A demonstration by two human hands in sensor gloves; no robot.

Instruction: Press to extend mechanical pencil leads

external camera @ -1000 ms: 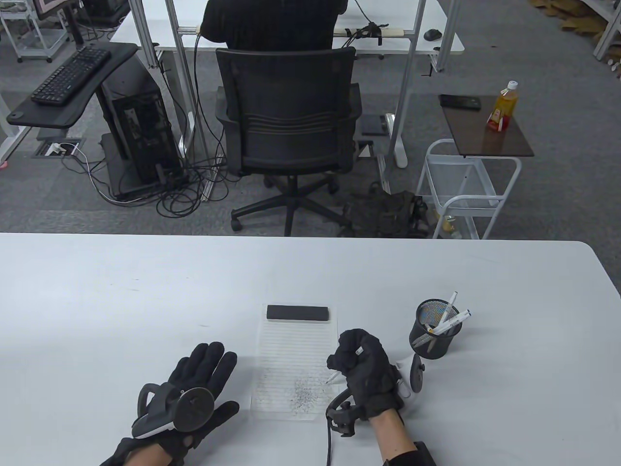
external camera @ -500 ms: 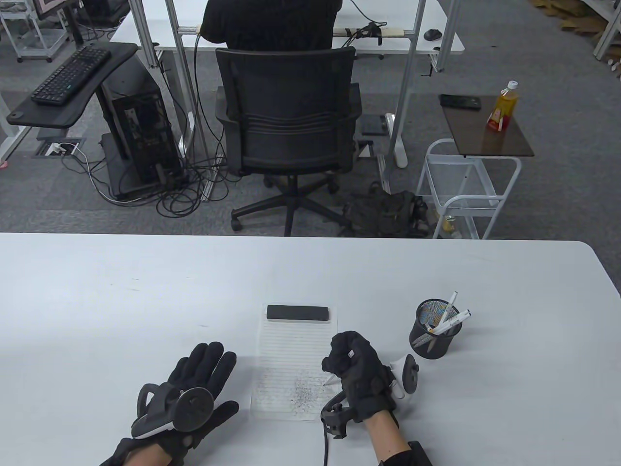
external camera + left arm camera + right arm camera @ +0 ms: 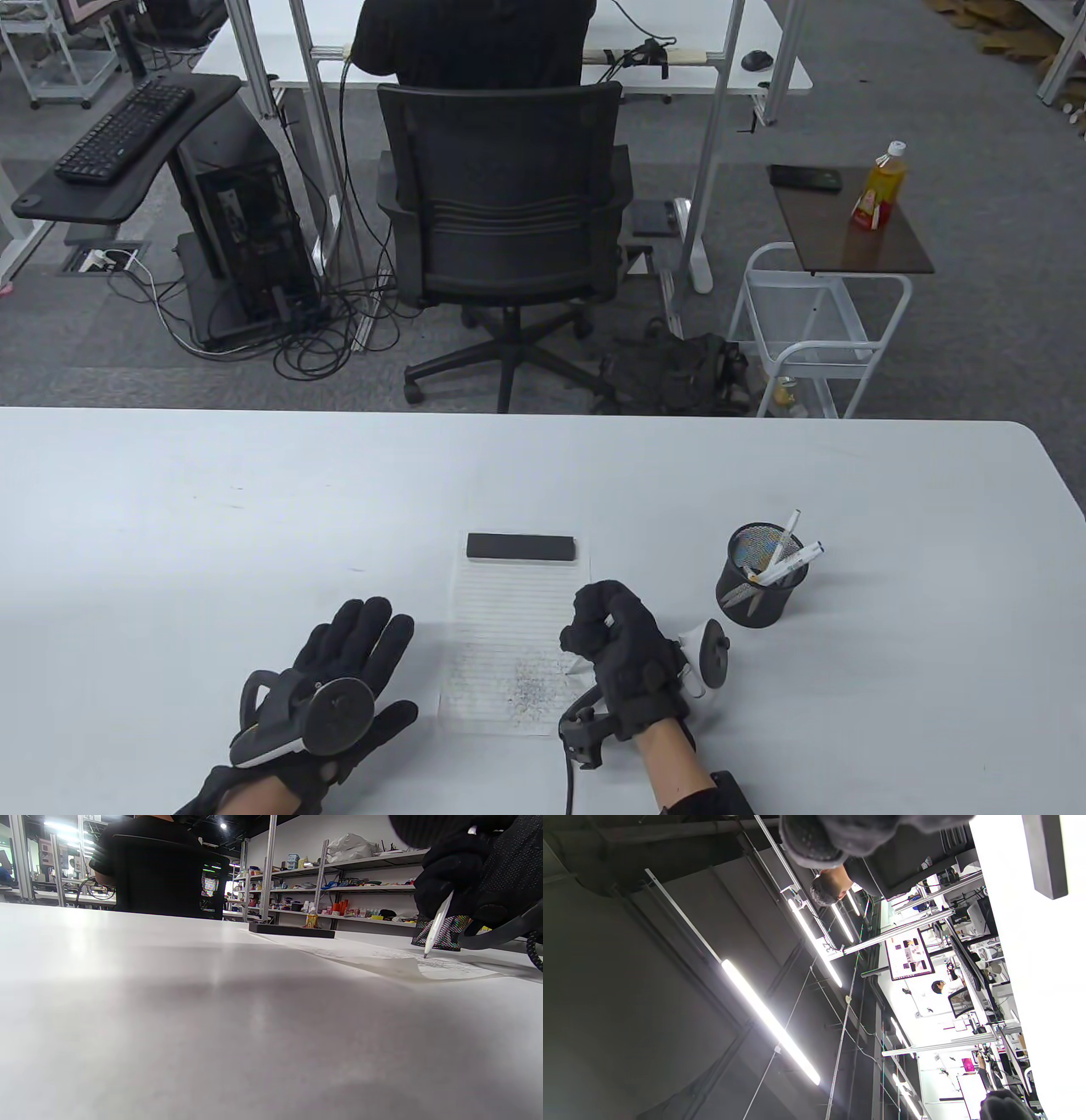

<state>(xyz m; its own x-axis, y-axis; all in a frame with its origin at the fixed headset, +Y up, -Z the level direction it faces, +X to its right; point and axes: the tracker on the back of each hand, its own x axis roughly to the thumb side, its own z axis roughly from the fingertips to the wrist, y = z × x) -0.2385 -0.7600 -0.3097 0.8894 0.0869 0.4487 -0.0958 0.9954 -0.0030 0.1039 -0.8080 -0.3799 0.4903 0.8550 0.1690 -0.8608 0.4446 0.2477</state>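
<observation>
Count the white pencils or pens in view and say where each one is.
4 visible: one mechanical pencil gripped in the right hand, tip at the lined paper; three standing in the mesh cup, right of the paper. More may be hidden inside the cup.

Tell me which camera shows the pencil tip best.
The left wrist view: the mechanical pencil is seen side-on, its tip at the paper. In the table view the right hand hides most of it. The right wrist view misses it.
</observation>
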